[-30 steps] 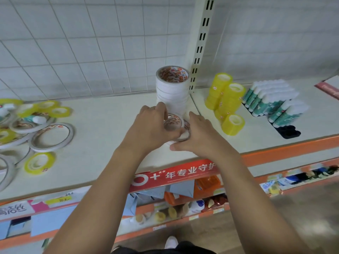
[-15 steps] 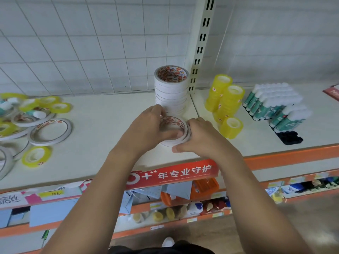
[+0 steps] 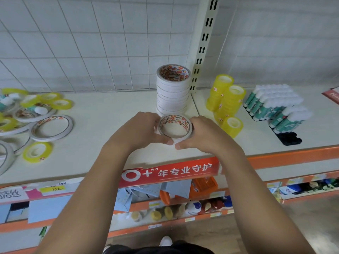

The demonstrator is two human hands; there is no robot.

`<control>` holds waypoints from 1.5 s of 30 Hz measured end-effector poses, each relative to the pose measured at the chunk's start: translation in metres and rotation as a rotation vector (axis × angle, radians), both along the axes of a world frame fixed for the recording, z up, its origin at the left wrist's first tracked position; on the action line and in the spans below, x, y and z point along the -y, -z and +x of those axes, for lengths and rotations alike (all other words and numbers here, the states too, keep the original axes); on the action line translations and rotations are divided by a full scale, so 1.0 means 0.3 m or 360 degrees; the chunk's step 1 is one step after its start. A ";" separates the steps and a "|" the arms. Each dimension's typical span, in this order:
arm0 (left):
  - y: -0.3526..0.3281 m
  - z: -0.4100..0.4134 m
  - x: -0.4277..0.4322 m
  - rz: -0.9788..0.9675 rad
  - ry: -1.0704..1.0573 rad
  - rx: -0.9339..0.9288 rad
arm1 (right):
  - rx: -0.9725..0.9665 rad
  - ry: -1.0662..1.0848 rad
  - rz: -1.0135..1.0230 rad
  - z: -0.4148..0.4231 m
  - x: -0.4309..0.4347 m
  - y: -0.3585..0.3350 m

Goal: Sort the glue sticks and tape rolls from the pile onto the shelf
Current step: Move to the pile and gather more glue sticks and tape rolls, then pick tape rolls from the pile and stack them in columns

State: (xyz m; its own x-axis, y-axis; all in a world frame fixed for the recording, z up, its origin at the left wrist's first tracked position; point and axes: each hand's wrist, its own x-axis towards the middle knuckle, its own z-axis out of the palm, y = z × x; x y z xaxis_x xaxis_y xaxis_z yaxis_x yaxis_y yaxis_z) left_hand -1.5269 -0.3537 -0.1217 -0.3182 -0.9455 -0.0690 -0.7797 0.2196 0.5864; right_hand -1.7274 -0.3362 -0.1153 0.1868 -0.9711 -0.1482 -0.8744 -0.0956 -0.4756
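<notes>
A short stack of white tape rolls [image 3: 175,127] with red-printed cores sits on the white shelf [image 3: 102,114], just in front of a tall stack of the same rolls [image 3: 173,90]. My left hand [image 3: 139,131] and my right hand [image 3: 203,133] grip the short stack from either side, thumbs meeting at its front. The unsorted pile [image 3: 27,114] of white and yellow tape rolls and glue sticks lies at the far left. Yellow tape stacks [image 3: 226,99] and rows of green-and-white glue sticks [image 3: 275,105] stand at the right.
A slotted metal upright [image 3: 203,43] splits the shelf behind the tall stack. A wire grid backs the left bay. A red label strip [image 3: 170,171] runs along the shelf edge. Lower shelves hold bottles and blue packets. A black tray [image 3: 289,138] shows under the glue sticks.
The rolls in my hands went from tilted and misaligned to lying flat and squared up on the shelf. Both hands stayed around them.
</notes>
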 end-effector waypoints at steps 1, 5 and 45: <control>0.003 0.001 -0.002 0.0004 -0.0004 -0.0005 | 0.0027 0.0011 -0.0006 -0.001 -0.001 -0.002; 0.020 0.000 -0.004 -0.0012 0.0021 0.0012 | 0.0095 0.0040 -0.0027 0.000 -0.005 -0.003; -0.068 0.821 -0.369 -0.0406 -0.0823 0.0361 | 0.0199 -0.0710 -0.0438 0.948 -0.049 -0.056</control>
State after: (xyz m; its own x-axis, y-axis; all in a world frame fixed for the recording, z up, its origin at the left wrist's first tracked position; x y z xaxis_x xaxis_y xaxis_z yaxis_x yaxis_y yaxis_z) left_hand -1.2805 -0.2430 -0.1012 0.1819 -0.9690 0.1673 -0.9217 -0.1088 0.3723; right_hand -1.4430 -0.3215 -0.0986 0.5900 -0.7932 0.1507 -0.6585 -0.5808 -0.4786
